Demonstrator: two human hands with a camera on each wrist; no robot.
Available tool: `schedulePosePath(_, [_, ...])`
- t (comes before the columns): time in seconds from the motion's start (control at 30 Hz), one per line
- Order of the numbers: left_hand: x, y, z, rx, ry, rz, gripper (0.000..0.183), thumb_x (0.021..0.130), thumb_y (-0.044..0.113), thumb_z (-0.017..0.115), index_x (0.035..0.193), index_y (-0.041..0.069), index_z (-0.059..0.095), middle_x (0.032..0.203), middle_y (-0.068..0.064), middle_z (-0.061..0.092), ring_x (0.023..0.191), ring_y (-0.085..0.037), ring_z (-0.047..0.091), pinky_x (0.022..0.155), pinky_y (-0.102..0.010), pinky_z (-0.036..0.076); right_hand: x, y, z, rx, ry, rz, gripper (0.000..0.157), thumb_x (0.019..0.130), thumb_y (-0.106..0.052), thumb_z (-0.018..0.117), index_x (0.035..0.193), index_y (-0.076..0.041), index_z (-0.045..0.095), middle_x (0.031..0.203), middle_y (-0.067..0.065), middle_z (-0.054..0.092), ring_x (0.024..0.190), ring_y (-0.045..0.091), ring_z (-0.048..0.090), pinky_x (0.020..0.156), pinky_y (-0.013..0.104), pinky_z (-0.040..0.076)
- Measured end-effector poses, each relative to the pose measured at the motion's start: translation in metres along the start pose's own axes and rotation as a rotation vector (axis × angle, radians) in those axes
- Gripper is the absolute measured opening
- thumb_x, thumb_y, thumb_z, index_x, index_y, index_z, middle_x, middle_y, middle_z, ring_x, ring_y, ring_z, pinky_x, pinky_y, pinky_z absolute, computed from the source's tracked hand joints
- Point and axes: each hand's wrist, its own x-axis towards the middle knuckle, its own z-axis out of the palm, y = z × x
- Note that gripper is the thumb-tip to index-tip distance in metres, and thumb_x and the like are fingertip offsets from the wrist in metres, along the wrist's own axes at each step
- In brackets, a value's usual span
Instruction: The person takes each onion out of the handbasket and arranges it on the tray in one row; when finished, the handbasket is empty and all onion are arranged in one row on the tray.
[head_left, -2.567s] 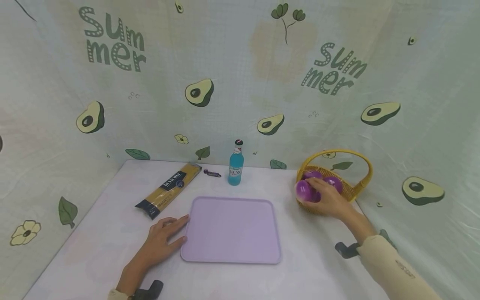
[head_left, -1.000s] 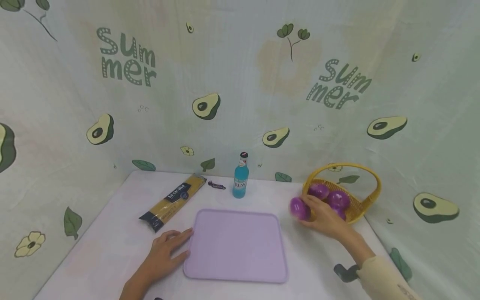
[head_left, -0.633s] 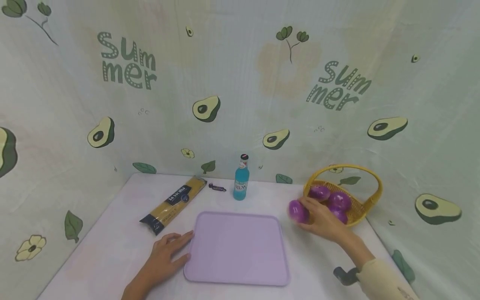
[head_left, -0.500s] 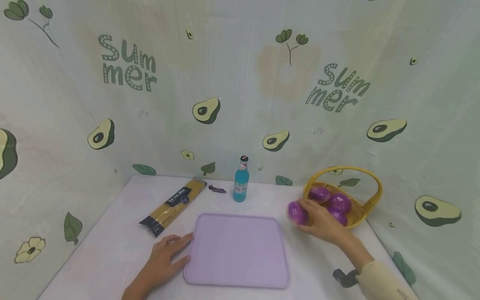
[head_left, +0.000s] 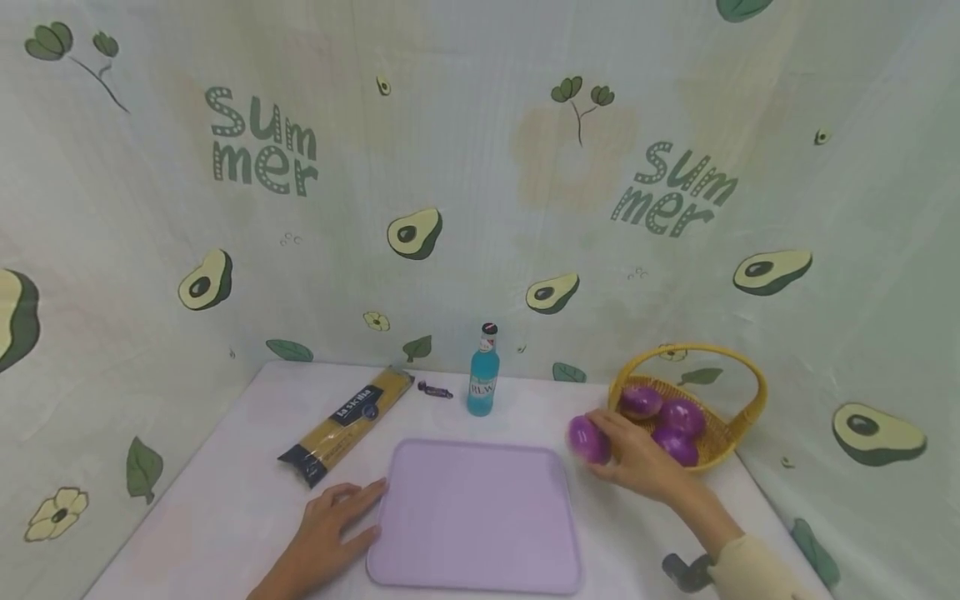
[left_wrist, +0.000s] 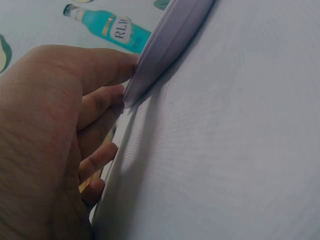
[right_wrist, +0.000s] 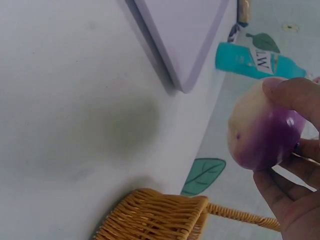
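Observation:
My right hand (head_left: 637, 457) holds a round, glossy purple-and-white vegetable (head_left: 588, 440) between thumb and fingers, in the air left of the basket's rim. In the right wrist view, the vegetable (right_wrist: 265, 125) shows a pale end with a small dark spot and a purple side. Several more such purple vegetables (head_left: 681, 418) lie in the yellow wicker basket (head_left: 726, 435). Fingertips of my left hand (head_left: 324, 533) touch the left edge of a lilac tray (head_left: 476, 517). In the left wrist view, that hand (left_wrist: 55, 115) has thumb and fingers at the tray's rim (left_wrist: 165, 45).
Behind the tray stands a blue bottle (head_left: 482, 383). A small dark wrapped candy (head_left: 435, 390) lies left of it. Farther left is a long yellow spaghetti packet (head_left: 348, 425), set at a slant. A printed cloth backdrop (head_left: 465, 167) closes off the table's back and sides.
My right hand has lifted a purple-and-white vegetable out of the basket and moved it left toward the tray. The left hand stays at the tray's edge. The head view has tilted up.

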Motion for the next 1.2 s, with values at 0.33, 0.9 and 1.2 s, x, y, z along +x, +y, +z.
schedulePosePath(0.33, [0.0,0.004,-0.002,-0.013,-0.052,-0.057,0.057,0.093,0.051,0.064,0.146,0.037,0.051,0.138,0.019,0.057,0.13,-0.021,0.041,0.108,-0.059,0.027,0.002,-0.005,0.006,-0.004,0.0,-0.021,0.076,0.08,-0.029,0.086,0.145,-0.008,0.052,0.147,0.013,0.05,0.133,0.035,0.048,0.104,0.054,0.044])
schedulePosePath(0.9, [0.002,0.004,-0.004,-0.023,-0.116,-0.101,0.059,0.093,0.054,0.063,0.148,0.04,0.048,0.14,0.018,0.055,0.133,-0.024,0.038,0.11,-0.064,0.026,0.007,-0.015,0.014,0.017,0.011,-0.054,0.076,0.078,-0.026,0.087,0.144,-0.009,0.053,0.145,0.011,0.052,0.13,0.031,0.052,0.103,0.051,0.046])
schedulePosePath(1.2, [0.002,0.003,-0.002,-0.01,-0.098,-0.075,0.058,0.093,0.055,0.062,0.147,0.039,0.049,0.14,0.02,0.055,0.132,-0.023,0.039,0.109,-0.062,0.028,0.009,-0.022,0.016,0.019,-0.015,-0.024,0.077,0.079,-0.029,0.087,0.145,-0.011,0.052,0.148,0.01,0.05,0.133,0.031,0.049,0.104,0.052,0.045])
